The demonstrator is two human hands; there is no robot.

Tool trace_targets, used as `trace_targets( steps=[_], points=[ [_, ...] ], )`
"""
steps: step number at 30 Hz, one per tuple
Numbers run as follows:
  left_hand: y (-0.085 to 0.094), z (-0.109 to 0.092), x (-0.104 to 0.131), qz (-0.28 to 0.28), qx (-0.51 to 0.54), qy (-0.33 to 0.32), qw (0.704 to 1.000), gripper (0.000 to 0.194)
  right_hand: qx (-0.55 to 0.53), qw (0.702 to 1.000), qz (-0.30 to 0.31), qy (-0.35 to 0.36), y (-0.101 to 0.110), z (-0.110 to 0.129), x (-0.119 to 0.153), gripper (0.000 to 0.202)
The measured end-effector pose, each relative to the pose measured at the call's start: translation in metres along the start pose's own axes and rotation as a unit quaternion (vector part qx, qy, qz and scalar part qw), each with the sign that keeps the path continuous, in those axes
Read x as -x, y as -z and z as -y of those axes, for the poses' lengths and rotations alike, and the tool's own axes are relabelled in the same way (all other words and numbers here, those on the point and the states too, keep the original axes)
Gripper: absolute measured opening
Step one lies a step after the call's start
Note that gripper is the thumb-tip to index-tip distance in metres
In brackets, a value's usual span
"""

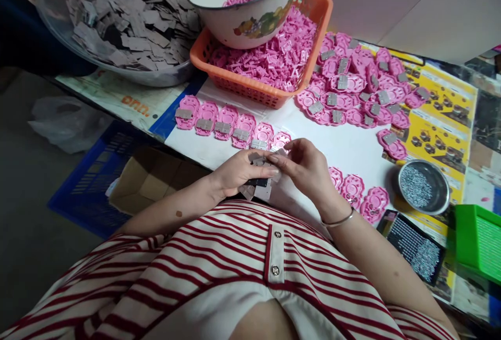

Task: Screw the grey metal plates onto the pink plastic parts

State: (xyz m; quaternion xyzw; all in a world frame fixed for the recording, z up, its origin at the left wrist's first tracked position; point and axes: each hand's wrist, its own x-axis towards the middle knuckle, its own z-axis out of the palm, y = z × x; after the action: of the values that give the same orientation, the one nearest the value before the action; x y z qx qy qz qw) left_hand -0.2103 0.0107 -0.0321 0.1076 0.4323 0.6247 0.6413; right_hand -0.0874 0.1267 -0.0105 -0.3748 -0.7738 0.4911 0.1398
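My left hand (238,170) is closed around a small stack of thin grey plates (260,161), some of them dark, which stick out below the thumb. At the top of that stack, the thumb and fingers of my right hand (305,165) pinch a grey plate. Just beyond my hands runs a row of pink plastic casings (227,121), several with a grey plate lying across them. The nearest casing (281,141) is partly hidden by my fingers. More pink casings (354,190) lie beside my right wrist.
A clear tub (172,75) of grey plates stands back left. An orange basket (250,89) of small pink parts carries an enamel bowl (219,22). Assembled pink casings (348,84) are heaped right of it. A metal bowl (442,199), black tray (403,235) and green tray (465,241) sit right.
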Motion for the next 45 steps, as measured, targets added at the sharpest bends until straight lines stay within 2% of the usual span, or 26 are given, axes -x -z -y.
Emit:
trace_targets(
  steps=[2,4,5,8,11,13,15,20,21,22,25,27,31,35,37,40,41,43,45],
  points=[
    [0.001,-0.002,0.001,-0.017,0.002,0.001,1.0,0.034,-0.095,0.994,0.047,-0.039,0.008,0.003,-0.002,0.047],
    [0.003,-0.005,0.002,-0.044,0.006,0.004,0.999,0.039,-0.141,0.989,0.044,-0.025,0.023,0.003,-0.006,0.045],
    [0.004,-0.007,0.003,-0.057,0.009,0.007,0.998,0.04,-0.126,0.991,0.034,-0.006,0.032,0.001,-0.008,0.044],
    [0.007,-0.011,0.004,-0.095,0.015,0.009,0.995,0.042,0.01,0.999,0.039,0.015,0.056,-0.009,-0.013,0.036],
    [0.007,-0.011,0.004,-0.114,0.008,0.012,0.993,0.044,0.089,0.99,0.099,-0.049,0.063,-0.023,-0.015,0.026],
    [0.005,-0.01,0.004,-0.113,0.003,0.016,0.993,0.044,0.106,0.982,0.126,-0.088,0.059,-0.031,-0.016,0.023],
    [0.003,-0.009,0.004,-0.109,0.001,0.02,0.994,0.044,0.115,0.982,0.114,-0.098,0.052,-0.036,-0.017,0.023],
    [0.0,-0.008,0.003,-0.104,0.007,0.012,0.994,0.043,0.068,0.996,-0.033,-0.053,0.046,-0.026,-0.015,0.028],
    [-0.001,-0.008,0.002,-0.104,0.011,0.007,0.995,0.042,0.04,0.997,-0.042,-0.041,0.046,-0.021,-0.012,0.028],
    [-0.002,-0.007,0.001,-0.105,0.015,0.0,0.994,0.042,0.009,0.999,-0.03,-0.033,0.044,-0.014,-0.007,0.029],
    [-0.005,-0.003,-0.002,-0.108,0.029,-0.02,0.993,0.042,-0.07,0.993,0.079,-0.042,0.033,0.003,0.007,0.042],
    [-0.007,-0.001,-0.003,-0.101,0.032,-0.029,0.994,0.043,-0.105,0.985,0.124,-0.059,0.022,0.01,0.014,0.05],
    [-0.007,0.003,-0.004,-0.084,0.026,-0.037,0.995,0.041,-0.158,0.975,0.122,-0.101,0.006,0.011,0.016,0.056],
    [-0.003,0.004,-0.002,-0.104,0.032,-0.028,0.994,0.041,-0.208,0.971,0.055,-0.101,0.003,0.005,0.012,0.05],
    [-0.002,0.005,-0.002,-0.103,0.036,-0.022,0.994,0.039,-0.187,0.98,0.024,-0.071,0.004,0.0,0.013,0.044],
    [-0.001,0.004,-0.002,-0.083,0.057,-0.009,0.995,0.039,-0.006,0.996,-0.042,0.079,0.011,-0.01,0.018,0.031],
    [-0.001,0.003,-0.002,-0.076,0.068,-0.001,0.995,0.039,0.084,0.985,-0.053,0.142,0.015,-0.014,0.02,0.026],
    [-0.002,0.002,-0.001,-0.066,0.088,0.017,0.994,0.041,0.244,0.94,-0.033,0.238,0.024,-0.021,0.023,0.021],
    [-0.002,0.001,0.0,-0.065,0.101,0.032,0.992,0.043,0.336,0.9,0.018,0.278,0.033,-0.024,0.022,0.023]
  ],
)
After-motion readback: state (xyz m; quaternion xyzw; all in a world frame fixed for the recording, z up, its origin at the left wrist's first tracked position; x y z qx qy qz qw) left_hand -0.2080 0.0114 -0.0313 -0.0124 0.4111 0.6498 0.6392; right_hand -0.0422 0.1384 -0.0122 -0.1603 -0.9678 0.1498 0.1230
